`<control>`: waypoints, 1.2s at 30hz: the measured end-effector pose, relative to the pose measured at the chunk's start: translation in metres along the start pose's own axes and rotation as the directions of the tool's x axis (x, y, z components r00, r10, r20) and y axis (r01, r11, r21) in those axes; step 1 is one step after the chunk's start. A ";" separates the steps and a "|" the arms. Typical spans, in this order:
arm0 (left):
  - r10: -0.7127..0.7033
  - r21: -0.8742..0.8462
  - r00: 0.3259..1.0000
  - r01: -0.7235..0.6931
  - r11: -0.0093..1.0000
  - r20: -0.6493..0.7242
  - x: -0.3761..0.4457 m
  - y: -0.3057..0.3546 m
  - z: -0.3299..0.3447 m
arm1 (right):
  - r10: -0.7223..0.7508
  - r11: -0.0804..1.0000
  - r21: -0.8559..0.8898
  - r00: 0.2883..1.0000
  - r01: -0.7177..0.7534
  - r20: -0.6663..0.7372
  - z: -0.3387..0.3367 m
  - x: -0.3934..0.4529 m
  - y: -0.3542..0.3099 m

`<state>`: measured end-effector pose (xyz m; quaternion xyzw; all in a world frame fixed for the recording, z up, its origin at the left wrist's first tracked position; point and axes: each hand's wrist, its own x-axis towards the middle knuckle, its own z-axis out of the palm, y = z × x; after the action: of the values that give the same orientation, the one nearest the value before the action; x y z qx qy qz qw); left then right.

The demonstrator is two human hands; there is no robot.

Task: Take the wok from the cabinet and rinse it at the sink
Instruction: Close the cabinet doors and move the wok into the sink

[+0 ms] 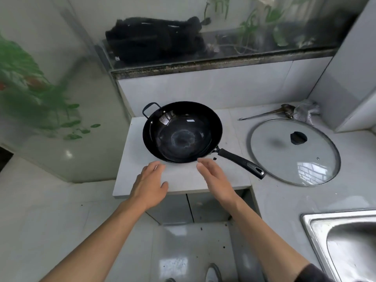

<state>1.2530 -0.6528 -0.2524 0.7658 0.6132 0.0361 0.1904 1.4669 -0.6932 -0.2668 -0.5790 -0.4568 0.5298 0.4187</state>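
Here, wok [181, 132]: we see it sitting upright on the raised grey counter [142, 180], its dark bowl open to us.
Long axis: we trace it from the small loop handle [151, 109] at the far left to the long black handle [241, 162], which points toward the near right and overhangs the counter's right edge.
Left hand [150, 184]: we find it palm down over the near part of the counter, fingers straight and relaxed, holding nothing, just short of the wok's near rim.
Right hand [215, 178]: we see it likewise spread and empty, fingertips just beside the wok's near rim, close to where the long handle joins.
Wok to hands: we place it beyond both hands, with the left one near its front left and the right one near its front right; we cannot tell whether the right fingertips touch the rim.
Glass lid [295, 152]: we see it lying flat on the lower counter to the right, near the long handle's tip.
Sink [345, 247]: we see it at the near right, well apart from the wok.
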 end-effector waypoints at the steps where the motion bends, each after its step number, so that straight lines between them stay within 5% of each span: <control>1: 0.017 -0.007 1.000 -0.017 1.000 -0.017 0.003 -0.001 -0.006 | -0.070 0.993 -0.096 0.997 0.066 -0.033 -0.002 0.000 -0.006; 5: 0.068 -0.032 0.996 -0.070 0.997 -0.066 0.018 -0.009 -0.029 | -0.331 0.797 -0.572 0.932 0.193 -0.148 -0.009 0.006 -0.022; 10: 0.145 -0.068 0.982 -0.154 0.986 -0.123 0.033 -0.032 -0.053 | -0.360 0.709 -0.695 0.908 0.116 -0.216 -0.007 0.009 -0.033; 25: 0.386 -0.125 0.920 -0.391 0.912 -0.068 0.028 -0.105 -0.071 | -0.238 0.577 -0.790 0.883 -0.206 -0.404 0.078 -0.065 -0.052; 36: 0.476 -0.048 0.877 -0.480 0.876 -0.072 0.039 -0.074 -0.068 | -0.246 0.666 -0.708 0.827 -0.234 -0.506 0.046 -0.081 -0.044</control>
<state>1.1741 -0.5858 -0.2210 0.8855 0.4090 0.1240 0.1823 1.4160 -0.7617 -0.2098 -0.8257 -0.4899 0.0994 0.2616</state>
